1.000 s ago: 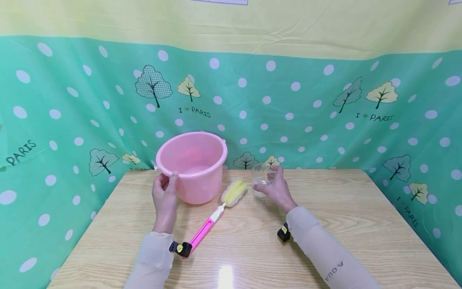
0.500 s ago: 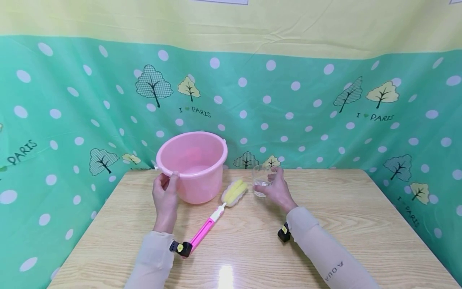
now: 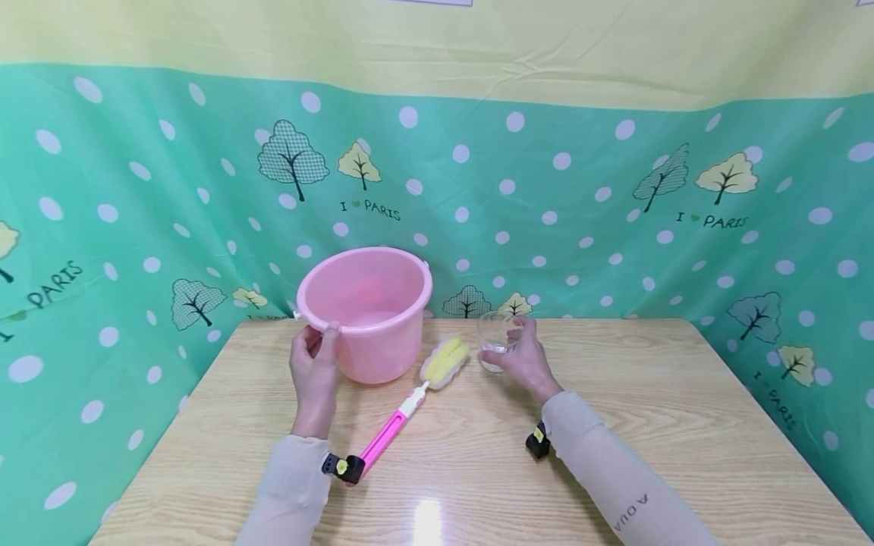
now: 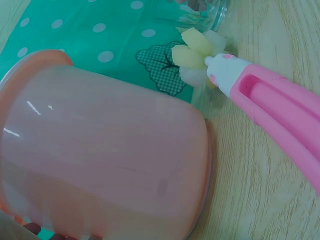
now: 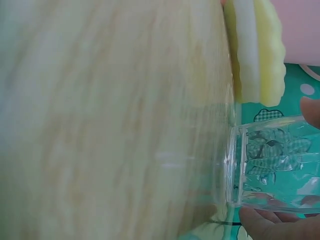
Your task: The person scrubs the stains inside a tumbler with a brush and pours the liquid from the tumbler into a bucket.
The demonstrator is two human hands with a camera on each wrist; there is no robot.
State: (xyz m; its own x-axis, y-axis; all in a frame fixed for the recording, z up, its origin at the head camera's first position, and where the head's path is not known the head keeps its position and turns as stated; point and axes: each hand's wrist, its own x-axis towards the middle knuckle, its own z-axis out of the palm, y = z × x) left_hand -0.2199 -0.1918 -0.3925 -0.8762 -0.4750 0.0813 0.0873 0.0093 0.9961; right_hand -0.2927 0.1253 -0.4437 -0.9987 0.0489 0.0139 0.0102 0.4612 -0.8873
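Observation:
A pink bucket (image 3: pixel 378 353) stands upright on the table at the back left. My left hand (image 3: pixel 315 379) grips its near-left rim, thumb on the outside; in the left wrist view the bucket wall (image 4: pixel 110 145) hides most of that hand. To the right, my right hand (image 3: pixel 522 360) holds a clear glass (image 3: pixel 493 334) around its side. In the right wrist view the glass (image 5: pixel 272 165) has its base at the tabletop, thumb on one side and fingers on the other. Between the hands lies a sponge brush (image 3: pixel 385 444) with a pink handle and a yellow-and-white head.
The wooden table (image 3: pixel 649 425) reaches back to a green dotted curtain (image 3: pixel 560 197), which also hangs along both sides. The brush head (image 3: pixel 444 364) lies between the bucket and the glass. A black wrist camera (image 3: pixel 344 469) covers the end of the brush handle.
The head view has shifted very slightly. Both hands, the bucket, the glass and the brush keep their places.

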